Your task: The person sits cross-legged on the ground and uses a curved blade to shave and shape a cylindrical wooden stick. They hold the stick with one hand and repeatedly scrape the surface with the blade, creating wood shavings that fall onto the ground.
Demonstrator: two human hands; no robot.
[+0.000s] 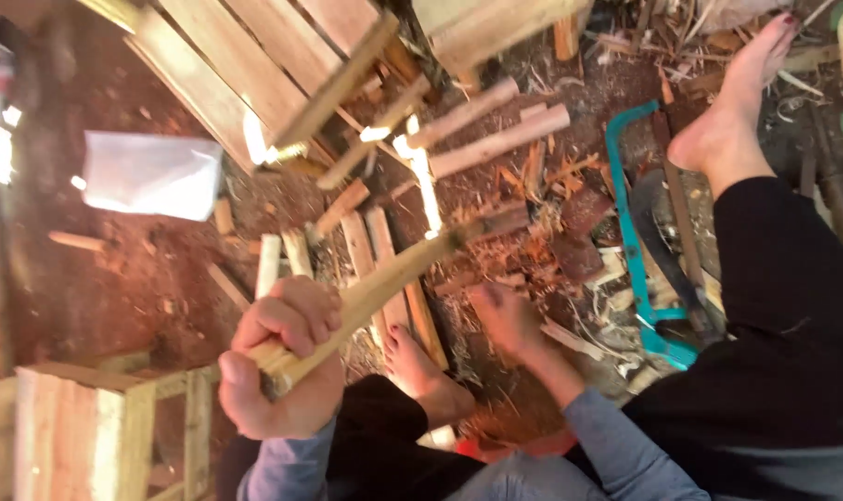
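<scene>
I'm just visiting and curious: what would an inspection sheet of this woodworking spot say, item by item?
Surface: reddish dirt floor, strewn with shavings and chips.
Job's things: long wooden stick, gripped at its near end by the left hand.
Clutter: loose wooden pegs, short slats, teal-framed saw, white sheet.
Hands: left hand closed round the stick; right hand blurred, low over the shavings, grip unclear.
Cables: nothing seen.
Surroundings: slatted wooden frame above, small wooden stool lower left, bare feet on the floor.

Long grey-blue fabric sleeves [607, 445] reach both wrists; loose black trousers [792, 315] cover the legs; the bare hands and feet carry nothing.
</scene>
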